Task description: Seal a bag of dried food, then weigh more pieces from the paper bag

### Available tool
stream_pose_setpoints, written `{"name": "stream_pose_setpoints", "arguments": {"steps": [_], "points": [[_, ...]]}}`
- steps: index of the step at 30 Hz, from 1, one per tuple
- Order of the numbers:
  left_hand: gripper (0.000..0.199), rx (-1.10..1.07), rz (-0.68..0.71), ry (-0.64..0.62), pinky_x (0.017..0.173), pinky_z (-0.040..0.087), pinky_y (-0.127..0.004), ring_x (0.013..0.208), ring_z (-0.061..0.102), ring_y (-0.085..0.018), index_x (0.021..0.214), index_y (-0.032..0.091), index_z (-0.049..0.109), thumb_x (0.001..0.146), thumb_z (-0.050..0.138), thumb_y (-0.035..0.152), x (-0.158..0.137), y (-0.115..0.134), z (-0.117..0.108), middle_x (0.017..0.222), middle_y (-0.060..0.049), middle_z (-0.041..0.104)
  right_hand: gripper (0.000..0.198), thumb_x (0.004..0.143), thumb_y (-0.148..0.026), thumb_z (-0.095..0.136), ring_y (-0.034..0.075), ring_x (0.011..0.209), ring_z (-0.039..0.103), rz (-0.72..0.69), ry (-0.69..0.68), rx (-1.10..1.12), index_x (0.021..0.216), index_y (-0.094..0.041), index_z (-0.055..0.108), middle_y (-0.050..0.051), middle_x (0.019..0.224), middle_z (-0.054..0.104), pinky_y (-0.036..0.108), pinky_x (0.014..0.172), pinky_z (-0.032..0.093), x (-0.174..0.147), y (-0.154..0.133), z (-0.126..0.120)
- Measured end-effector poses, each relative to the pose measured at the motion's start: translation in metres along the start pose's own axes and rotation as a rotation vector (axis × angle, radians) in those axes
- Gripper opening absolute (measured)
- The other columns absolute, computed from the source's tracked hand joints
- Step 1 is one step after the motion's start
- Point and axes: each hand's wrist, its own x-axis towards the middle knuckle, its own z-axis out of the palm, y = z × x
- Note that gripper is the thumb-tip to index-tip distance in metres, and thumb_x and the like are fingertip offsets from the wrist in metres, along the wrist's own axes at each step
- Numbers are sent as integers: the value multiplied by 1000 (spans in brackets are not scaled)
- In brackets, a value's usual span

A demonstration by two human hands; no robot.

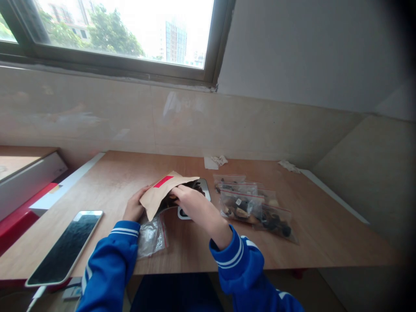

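Note:
A brown kraft paper bag point(152, 197) with a red label lies tilted, its mouth facing right and dark brown pieces showing inside. My left hand point(134, 206) grips the bag's left side, its fingers partly hidden. Into the mouth reaches my right hand point(185, 197), fingers bent together; their tips are hidden among the contents, so what they hold cannot be made out. Partly covered by the bag is a flat white device point(207, 190) with a dark panel. An empty-looking clear zip bag point(152, 238) with a red seal line lies below the paper bag.
Several clear zip bags point(242, 206) of dark and tan dried pieces lie overlapping on the right of the wooden table point(201, 255). A charging phone point(66, 247) rests at the left. Crumpled tissue point(220, 160) and white paper point(210, 163) lie near the wall.

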Motion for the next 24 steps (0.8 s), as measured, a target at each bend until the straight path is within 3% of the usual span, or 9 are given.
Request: {"name": "stream_pose_setpoints", "arguments": {"steps": [4, 12, 17, 24], "points": [[50, 14, 8, -9, 105, 37, -41, 120, 52, -27, 118, 15, 60, 72, 58, 34, 1, -6, 0, 129, -10, 58, 29, 87, -1, 42, 17, 101, 61, 45, 48, -7, 104, -18, 59, 6, 107, 64, 30, 89, 47, 0, 3, -18], [51, 89, -8, 15, 102, 40, -40, 116, 55, -27, 116, 16, 61, 67, 55, 27, 3, -8, 0, 124, -9, 62, 20, 90, -13, 47, 19, 101, 58, 0, 332, 53, 100, -19, 63, 6, 102, 65, 33, 90, 48, 11, 20, -9], [52, 159, -24, 13, 100, 42, -39, 114, 56, -28, 116, 15, 61, 68, 54, 30, 3, -5, -1, 121, -9, 63, 16, 88, -18, 53, 17, 95, 62, 2, 533, 316, 96, -22, 66, 3, 97, 68, 31, 88, 48, 8, 25, -11], [50, 212, 12, 17, 96, 44, -39, 109, 58, -28, 114, 16, 61, 69, 52, 32, 5, -12, -1, 114, -8, 66, 17, 77, -29, 65, 18, 88, 66, 260, 712, 782, 91, -19, 66, 4, 92, 71, 30, 81, 52, -24, 62, -6]]}}
